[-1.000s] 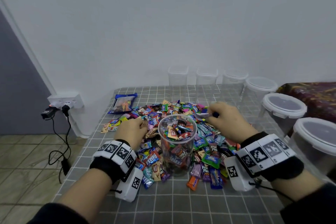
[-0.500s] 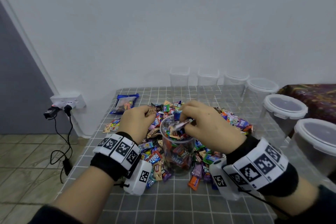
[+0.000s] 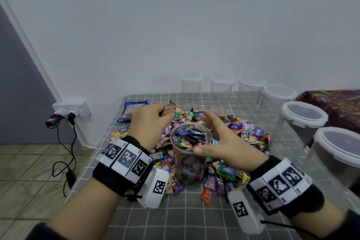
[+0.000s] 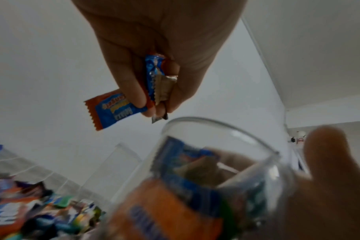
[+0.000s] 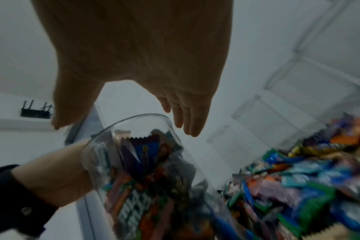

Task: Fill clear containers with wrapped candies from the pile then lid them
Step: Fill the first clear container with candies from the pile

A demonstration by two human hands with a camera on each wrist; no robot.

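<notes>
Candies point(image 4: 152, 87) in left hand point(image 3: 150, 122), three

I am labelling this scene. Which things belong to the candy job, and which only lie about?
Job:
open container
candy pile
candies in left hand
right hand
lidded containers

Lying about:
blue snack bag
wall socket

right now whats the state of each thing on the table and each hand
open container: upright, unlidded, nearly full of candies
left hand: grips several wrapped candies
right hand: open, empty, beside the rim
candy pile: loose around the container
lidded containers: closed, no candy visible inside
</notes>
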